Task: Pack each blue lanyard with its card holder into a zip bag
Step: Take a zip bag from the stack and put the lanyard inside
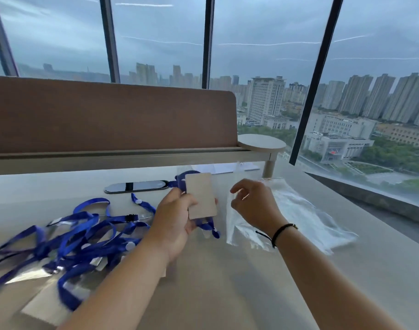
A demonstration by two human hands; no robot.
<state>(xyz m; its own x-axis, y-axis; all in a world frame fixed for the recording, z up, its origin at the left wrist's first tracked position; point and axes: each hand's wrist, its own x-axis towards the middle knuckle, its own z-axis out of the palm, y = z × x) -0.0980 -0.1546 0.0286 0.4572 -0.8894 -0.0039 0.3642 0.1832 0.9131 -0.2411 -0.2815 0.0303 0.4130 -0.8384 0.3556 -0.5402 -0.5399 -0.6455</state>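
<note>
Held up over the pale table (227,294) in the left hand (177,225): a stiff, flat, beige rectangular card holder (201,195), pinched along its lower left edge between thumb and curled fingers, with its blue woven lanyard (209,228) bunched behind the card and trailing below the palm. Just beside it, the right hand (253,206), fingers bent and pinching the top edge of a clear, thin plastic zip bag (234,225) that hangs limp from that grip down to the table; whether the mouth is already parted cannot be told. Judged light, all of it. Card holder rigid enough to steer by one edge and to go in first as a leading blade; probably smooth-faced, so a firm pinch near a corner rather than a flat palm. Lanyard soft, floppy, prone to spring loose and snag on the bag's lip, so best gathered tight against the back of the card and kept under the thumb. Bag film slick and flimsy, likely to cling shut and to collapse if held by one wall only; better taken at the zip strip, one lip pulled away from the other. Further clear bags (306,215) lying in a loose heap to the right, easy to drag along by accident. To the left, a tangled pile of more blue lanyards with holders (72,236) waiting on the table, straps interlaced, likely to lift in clumps unless picked by the stiff card end.
</note>
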